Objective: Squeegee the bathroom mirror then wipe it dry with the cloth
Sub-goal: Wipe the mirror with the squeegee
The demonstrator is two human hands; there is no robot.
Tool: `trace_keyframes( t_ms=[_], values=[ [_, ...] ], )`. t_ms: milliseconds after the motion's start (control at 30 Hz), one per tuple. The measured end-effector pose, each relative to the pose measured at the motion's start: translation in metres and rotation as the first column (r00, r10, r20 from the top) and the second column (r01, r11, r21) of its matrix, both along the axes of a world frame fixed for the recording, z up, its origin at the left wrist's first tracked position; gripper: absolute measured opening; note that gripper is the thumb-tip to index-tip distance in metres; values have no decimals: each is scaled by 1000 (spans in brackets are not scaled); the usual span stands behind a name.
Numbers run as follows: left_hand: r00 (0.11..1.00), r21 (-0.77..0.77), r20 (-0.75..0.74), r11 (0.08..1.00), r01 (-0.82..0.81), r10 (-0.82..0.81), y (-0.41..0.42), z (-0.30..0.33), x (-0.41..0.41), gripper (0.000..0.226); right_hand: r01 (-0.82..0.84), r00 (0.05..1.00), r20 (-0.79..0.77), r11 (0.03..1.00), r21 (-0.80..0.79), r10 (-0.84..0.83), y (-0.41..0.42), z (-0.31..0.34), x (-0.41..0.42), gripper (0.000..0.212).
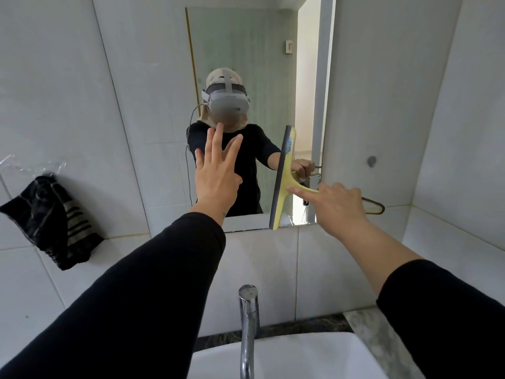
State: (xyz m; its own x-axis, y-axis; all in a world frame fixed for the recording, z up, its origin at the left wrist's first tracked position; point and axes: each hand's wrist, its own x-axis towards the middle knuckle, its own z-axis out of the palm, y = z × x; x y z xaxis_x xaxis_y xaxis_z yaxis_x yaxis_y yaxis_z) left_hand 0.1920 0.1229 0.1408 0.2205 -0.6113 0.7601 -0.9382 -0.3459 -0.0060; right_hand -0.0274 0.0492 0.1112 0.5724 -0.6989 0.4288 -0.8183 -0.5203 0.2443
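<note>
Mirror at twelve o'clock, squeegee pass under way.
We see the cloth unused on the tiled ledge at nine o'clock; our left hand spreads open near the glass; our right hand grips the yellow squeegee at two o'clock, blade upright. Drying remains. Below, tap and white sink.

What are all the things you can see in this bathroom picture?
Mirror: one, silvery, on the tiled wall ahead.
Squeegee: one, yellow with a dark blade, upright against the mirror's right part.
Cloth: one, black with pale stripes, on the ledge at left.
Tap: one, chrome, bottom centre.
Sink: one, white, under the tap.
Left hand: one, fingers spread, raised before the mirror.
Right hand: one, holding the squeegee's handle.
</note>
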Motion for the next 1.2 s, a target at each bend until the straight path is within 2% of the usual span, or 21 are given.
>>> trace_keyframes(
  t_ms=[133,300,400,467,633,833,967,1067,1133,1200],
  values=[
    [1000,-18,-11,1000,10,-10,0,0,-1,87,31,987,147,978,206,-63,-9,-15,-20,82],
    [1000,-28,-13,999,25,-25,-1,0,1,86,-41,931,340,888,458,-132,-11,-43,-21,85],
    [999,-29,-20,999,38,-39,-2,-1,1,87,-44,902,365,794,607,-229,-9,-69,-27,84],
    [998,-30,-33,998,47,-48,-3,-1,2,88,-32,902,349,768,639,-253,-7,-82,-31,82],
    [998,-45,-40,998,39,-41,-6,-2,2,88,-18,889,357,759,651,-285,-4,-87,-31,79],
    [1000,-76,-14,997,14,-15,-7,-9,-12,75,57,934,239,771,635,-266,2,-84,-50,82],
    [994,-2,51,995,98,-98,-9,-30,-32,80,106,964,166,873,477,-208,5,-67,-61,75],
    [975,73,37,974,216,-219,-6,-42,-52,71,161,966,137,922,353,-221,12,-56,-66,59],
    [956,111,-19,950,292,-291,-3,-50,-61,68,168,974,96,939,299,-205,14,-45,-65,44],
    [935,118,-103,929,350,-339,-6,-56,-73,69,142,985,56,957,251,-161,19,-31,-71,41]
  ],
)
